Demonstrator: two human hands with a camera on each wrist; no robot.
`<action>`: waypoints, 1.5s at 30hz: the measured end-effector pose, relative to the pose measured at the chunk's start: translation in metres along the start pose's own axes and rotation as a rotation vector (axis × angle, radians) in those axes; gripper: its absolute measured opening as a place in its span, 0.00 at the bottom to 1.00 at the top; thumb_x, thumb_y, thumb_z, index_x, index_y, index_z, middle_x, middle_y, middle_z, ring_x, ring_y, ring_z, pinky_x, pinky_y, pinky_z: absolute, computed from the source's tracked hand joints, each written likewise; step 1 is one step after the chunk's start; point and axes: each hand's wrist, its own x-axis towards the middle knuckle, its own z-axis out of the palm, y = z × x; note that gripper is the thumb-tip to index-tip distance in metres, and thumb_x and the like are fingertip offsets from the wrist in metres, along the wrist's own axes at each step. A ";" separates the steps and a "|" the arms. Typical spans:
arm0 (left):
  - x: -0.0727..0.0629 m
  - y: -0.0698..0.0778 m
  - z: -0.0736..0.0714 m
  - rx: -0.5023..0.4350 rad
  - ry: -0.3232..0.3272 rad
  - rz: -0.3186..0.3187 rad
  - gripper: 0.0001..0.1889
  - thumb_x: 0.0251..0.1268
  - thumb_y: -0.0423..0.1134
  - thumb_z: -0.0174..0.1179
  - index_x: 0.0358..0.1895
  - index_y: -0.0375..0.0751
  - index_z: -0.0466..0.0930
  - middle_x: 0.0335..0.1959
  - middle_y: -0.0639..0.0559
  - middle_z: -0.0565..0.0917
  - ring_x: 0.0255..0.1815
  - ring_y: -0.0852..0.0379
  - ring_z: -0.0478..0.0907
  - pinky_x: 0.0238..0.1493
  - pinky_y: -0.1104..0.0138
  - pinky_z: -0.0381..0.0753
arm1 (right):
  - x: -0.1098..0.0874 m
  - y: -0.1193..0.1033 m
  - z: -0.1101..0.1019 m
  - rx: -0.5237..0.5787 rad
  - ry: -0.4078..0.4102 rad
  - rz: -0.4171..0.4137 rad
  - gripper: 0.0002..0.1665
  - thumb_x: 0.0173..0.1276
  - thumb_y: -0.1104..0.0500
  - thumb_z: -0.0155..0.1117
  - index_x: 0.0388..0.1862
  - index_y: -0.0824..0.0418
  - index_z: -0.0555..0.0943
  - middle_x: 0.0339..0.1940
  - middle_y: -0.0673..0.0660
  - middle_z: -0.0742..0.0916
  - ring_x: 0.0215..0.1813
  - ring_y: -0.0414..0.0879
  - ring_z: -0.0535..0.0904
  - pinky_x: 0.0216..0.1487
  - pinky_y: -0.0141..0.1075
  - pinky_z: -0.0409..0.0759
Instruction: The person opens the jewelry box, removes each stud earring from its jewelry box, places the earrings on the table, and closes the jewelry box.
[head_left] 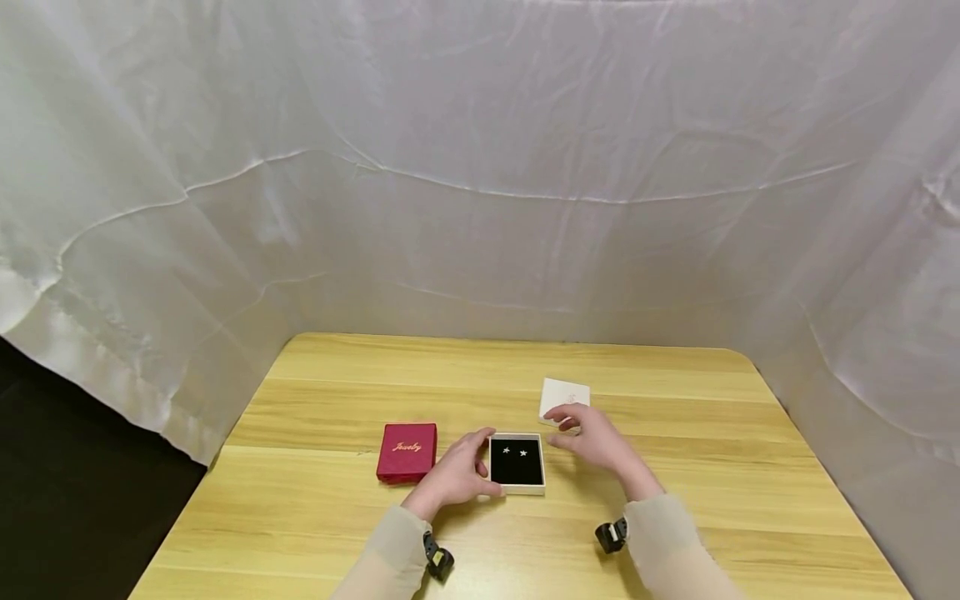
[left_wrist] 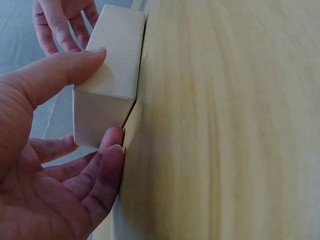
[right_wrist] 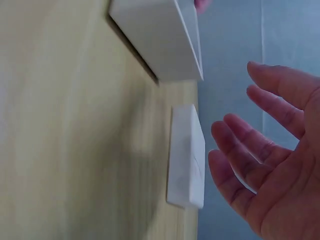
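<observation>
A white jewelry box [head_left: 525, 490] stands uncovered on the table, with a black insert [head_left: 517, 471] inside. Two small star-shaped earrings [head_left: 523, 453] sit on that insert. My left hand [head_left: 456, 473] holds the box from its left side, thumb at the near edge and forefinger at the far corner. In the left wrist view the thumb [left_wrist: 75, 67] presses against the box's white wall [left_wrist: 117, 45]. Just off the right side of the box, my right hand [head_left: 597, 440] hovers with relaxed fingers and nothing in them. It partly covers a white lid [head_left: 558, 392] lying behind it.
Left of my left hand lies a dark red box [head_left: 407, 457] with gold "Jewelry" lettering. The wooden table [head_left: 675, 400] has pale curtains [head_left: 525, 250] around its back and sides. Small black devices [head_left: 438, 562] are strapped at both wrists.
</observation>
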 end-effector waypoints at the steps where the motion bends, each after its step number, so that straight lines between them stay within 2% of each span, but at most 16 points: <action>1: 0.000 0.000 0.000 -0.001 0.000 0.002 0.50 0.42 0.39 0.79 0.71 0.32 0.62 0.51 0.43 0.74 0.29 0.63 0.74 0.35 0.69 0.75 | -0.001 -0.001 0.003 -0.009 -0.008 -0.015 0.19 0.63 0.64 0.70 0.53 0.65 0.82 0.51 0.62 0.83 0.50 0.58 0.80 0.52 0.53 0.78; 8: 0.000 0.000 0.000 0.004 -0.004 0.002 0.49 0.43 0.39 0.79 0.71 0.32 0.62 0.50 0.44 0.74 0.30 0.62 0.74 0.33 0.69 0.76 | 0.000 -0.005 0.026 -0.100 -0.029 -0.040 0.12 0.61 0.63 0.72 0.44 0.59 0.85 0.47 0.56 0.84 0.48 0.54 0.81 0.51 0.52 0.78; 17: 0.001 -0.001 0.000 0.002 -0.009 -0.002 0.49 0.43 0.39 0.79 0.71 0.32 0.62 0.51 0.44 0.73 0.30 0.63 0.74 0.33 0.69 0.75 | 0.005 -0.008 0.040 -0.175 -0.017 0.028 0.11 0.58 0.62 0.75 0.40 0.55 0.87 0.52 0.59 0.83 0.45 0.48 0.78 0.51 0.49 0.78; 21: 0.001 -0.001 0.000 0.002 -0.009 -0.004 0.49 0.43 0.39 0.79 0.71 0.33 0.62 0.51 0.44 0.73 0.30 0.63 0.74 0.34 0.69 0.75 | 0.007 -0.010 0.043 -0.200 -0.034 0.036 0.11 0.58 0.62 0.75 0.40 0.55 0.87 0.46 0.55 0.83 0.40 0.45 0.75 0.45 0.46 0.77; 26: 0.001 -0.001 0.000 -0.001 -0.010 -0.001 0.50 0.43 0.39 0.79 0.71 0.33 0.62 0.53 0.43 0.73 0.30 0.63 0.74 0.34 0.69 0.76 | 0.009 -0.009 0.046 -0.205 -0.035 0.036 0.11 0.56 0.62 0.76 0.39 0.55 0.88 0.43 0.53 0.82 0.39 0.45 0.76 0.43 0.45 0.77; 33: 0.002 -0.002 0.000 0.003 -0.007 -0.002 0.50 0.42 0.39 0.79 0.71 0.32 0.62 0.47 0.46 0.74 0.30 0.63 0.74 0.33 0.69 0.75 | 0.009 -0.004 0.050 -0.191 -0.021 0.037 0.09 0.56 0.62 0.77 0.36 0.54 0.88 0.42 0.53 0.83 0.42 0.48 0.78 0.46 0.48 0.78; 39: 0.002 -0.002 0.001 0.001 -0.009 -0.002 0.50 0.43 0.38 0.79 0.71 0.32 0.62 0.44 0.47 0.74 0.29 0.62 0.74 0.32 0.69 0.75 | 0.009 -0.006 0.050 -0.173 -0.023 0.070 0.09 0.55 0.62 0.77 0.34 0.52 0.88 0.42 0.53 0.84 0.45 0.50 0.80 0.49 0.50 0.78; 45: 0.002 -0.003 0.001 -0.002 -0.004 0.001 0.50 0.42 0.38 0.79 0.71 0.33 0.62 0.47 0.45 0.74 0.29 0.63 0.74 0.32 0.69 0.76 | 0.009 -0.006 0.050 -0.159 -0.028 0.054 0.06 0.57 0.63 0.75 0.33 0.53 0.88 0.41 0.51 0.85 0.45 0.49 0.79 0.49 0.50 0.78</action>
